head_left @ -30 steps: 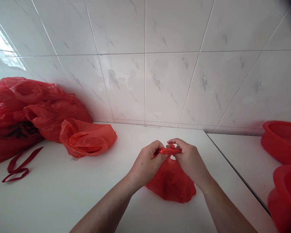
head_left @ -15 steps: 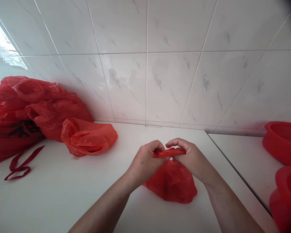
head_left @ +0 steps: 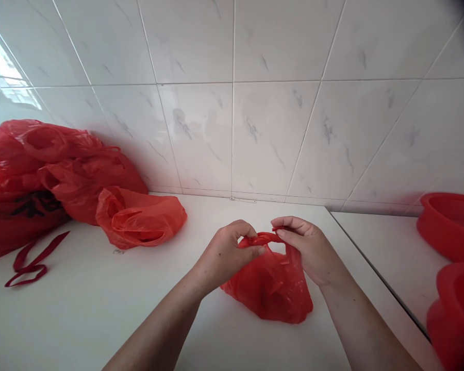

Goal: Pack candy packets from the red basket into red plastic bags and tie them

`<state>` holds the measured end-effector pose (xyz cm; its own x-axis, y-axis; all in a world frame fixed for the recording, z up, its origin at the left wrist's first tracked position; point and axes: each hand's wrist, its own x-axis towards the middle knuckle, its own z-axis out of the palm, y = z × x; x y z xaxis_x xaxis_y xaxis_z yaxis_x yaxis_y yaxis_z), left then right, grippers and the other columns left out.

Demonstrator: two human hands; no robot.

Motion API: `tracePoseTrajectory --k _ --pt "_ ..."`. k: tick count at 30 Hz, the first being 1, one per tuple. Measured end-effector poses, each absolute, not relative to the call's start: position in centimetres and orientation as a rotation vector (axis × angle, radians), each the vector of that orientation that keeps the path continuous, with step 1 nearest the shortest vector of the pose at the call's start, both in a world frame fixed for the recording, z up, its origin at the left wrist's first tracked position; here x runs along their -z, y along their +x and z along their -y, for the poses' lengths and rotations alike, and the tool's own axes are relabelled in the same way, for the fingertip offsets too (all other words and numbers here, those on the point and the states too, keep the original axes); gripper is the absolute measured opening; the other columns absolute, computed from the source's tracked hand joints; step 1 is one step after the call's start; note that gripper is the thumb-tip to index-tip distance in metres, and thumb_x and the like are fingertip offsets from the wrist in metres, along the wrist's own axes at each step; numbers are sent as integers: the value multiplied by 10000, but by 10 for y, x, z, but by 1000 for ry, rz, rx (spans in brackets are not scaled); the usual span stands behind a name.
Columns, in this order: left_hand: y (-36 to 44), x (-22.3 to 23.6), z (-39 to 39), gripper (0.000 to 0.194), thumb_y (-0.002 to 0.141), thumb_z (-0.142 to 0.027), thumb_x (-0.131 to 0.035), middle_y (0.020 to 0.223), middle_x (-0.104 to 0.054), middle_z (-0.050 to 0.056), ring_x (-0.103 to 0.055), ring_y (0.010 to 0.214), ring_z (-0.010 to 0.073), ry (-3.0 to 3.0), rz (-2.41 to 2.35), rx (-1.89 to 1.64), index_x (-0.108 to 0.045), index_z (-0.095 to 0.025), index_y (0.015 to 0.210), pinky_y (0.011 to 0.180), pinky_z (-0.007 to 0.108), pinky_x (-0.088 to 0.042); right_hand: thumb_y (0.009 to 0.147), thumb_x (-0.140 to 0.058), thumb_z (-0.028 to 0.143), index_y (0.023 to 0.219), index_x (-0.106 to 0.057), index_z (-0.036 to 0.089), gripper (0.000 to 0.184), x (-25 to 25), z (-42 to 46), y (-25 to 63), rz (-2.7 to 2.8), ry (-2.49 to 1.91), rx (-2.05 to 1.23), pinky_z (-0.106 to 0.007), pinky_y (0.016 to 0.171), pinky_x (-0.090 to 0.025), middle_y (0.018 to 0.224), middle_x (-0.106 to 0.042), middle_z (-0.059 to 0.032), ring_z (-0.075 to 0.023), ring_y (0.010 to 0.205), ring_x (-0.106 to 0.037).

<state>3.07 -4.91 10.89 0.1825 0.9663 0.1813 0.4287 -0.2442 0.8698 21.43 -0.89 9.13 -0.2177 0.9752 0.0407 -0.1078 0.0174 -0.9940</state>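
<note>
A red plastic bag rests on the white tabletop between my forearms, its body slack and its top gathered into a twisted strip. My left hand pinches the left part of that strip between thumb and fingers. At the strip's other end, my right hand grips it between thumb and forefinger, with a small tip poking out above the thumb. Below the twist, a gap in the bag shows the white surface. What is inside the bag cannot be made out.
Another red plastic bag lies open to the left, against a large full red bag with dark lettering. A dark red strap trails on the table. Red basins stand at the right, past a seam. A tiled wall rises behind.
My hands have moved slightly apart. The right fingers have shifted to the strip's end, and a gap has opened beneath the twist. The other bags and basins stay in place.
</note>
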Motion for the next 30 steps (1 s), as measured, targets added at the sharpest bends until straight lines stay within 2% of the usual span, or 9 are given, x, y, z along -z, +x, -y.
tracePoseTrajectory --k 4,8,12,15,19,22,24,28,30 --pt "15 -119 52 130 745 -256 -613 998 -585 12 -535 833 159 1967 -1253 -877 -531 -191 667 712 262 -400 689 -587 217 890 -621 213 203 -69 -11 221 1341 -1121 -1119 -289 689 -464 842 -598 -7 -149 776 -568" --pt "0 -130 61 89 752 -216 -606 887 -609 -9 -529 735 137 2102 -1184 -559 -549 -203 684 638 245 -390 694 -475 199 857 -629 217 226 -37 -32 231 1456 -1375 -733 -336 751 -445 919 -613 -18 -173 842 -562" --pt "-3 -135 69 87 759 -221 -611 780 -622 -23 -523 694 127 2154 -1108 -402 -570 -204 684 633 241 -391 707 -458 213 808 -623 200 193 -13 -44 237 1476 -1442 -712 -362 765 -441 909 -613 -35 -189 832 -563" --pt "-6 -133 62 57 755 -230 -622 838 -643 0 -569 781 149 2018 -1037 -470 -614 -216 810 723 264 -432 751 -517 303 906 -612 194 212 -7 -48 243 1470 -1409 -760 -363 791 -456 924 -625 -37 -188 836 -584" --pt "-20 -118 36 551 641 -277 -740 1220 -557 61 -511 1129 216 1834 -816 -643 -542 -262 1154 959 353 -388 795 -542 518 1123 -533 220 444 -7 -49 261 1313 -1314 -1026 -342 829 -491 1204 -551 -79 -196 990 -595" --pt "-34 -95 17 521 736 -374 -630 1327 -482 77 -447 1225 238 1693 -871 -638 -498 -275 1230 972 384 -390 812 -494 599 1165 -533 209 527 -11 -40 275 1313 -1268 -1279 -353 873 -487 1259 -519 -119 -224 1081 -566" --pt "-40 -78 11 519 755 -374 -597 1361 -454 69 -410 1263 255 1689 -1088 -603 -491 -297 1258 983 393 -381 815 -506 587 1221 -521 216 551 -17 -30 281 1463 -1239 -1406 -380 933 -450 1294 -497 -123 -238 1163 -510" --pt "-35 -57 16 1050 529 -271 -785 1422 -385 87 -435 1235 308 1763 -1116 -348 -242 -335 1424 936 401 -422 649 -745 450 1340 -425 237 791 -35 -4 275 1794 -1096 -1608 -434 968 -408 1346 -455 -119 -286 1242 -423" --pt "-21 -54 25 1127 476 -231 -808 1366 -454 97 -550 1093 287 1758 -960 -341 -217 -325 1430 825 362 -485 522 -826 359 1377 -371 243 976 -42 7 263 1889 -1049 -1651 -427 926 -438 1329 -465 -119 -299 1201 -457"
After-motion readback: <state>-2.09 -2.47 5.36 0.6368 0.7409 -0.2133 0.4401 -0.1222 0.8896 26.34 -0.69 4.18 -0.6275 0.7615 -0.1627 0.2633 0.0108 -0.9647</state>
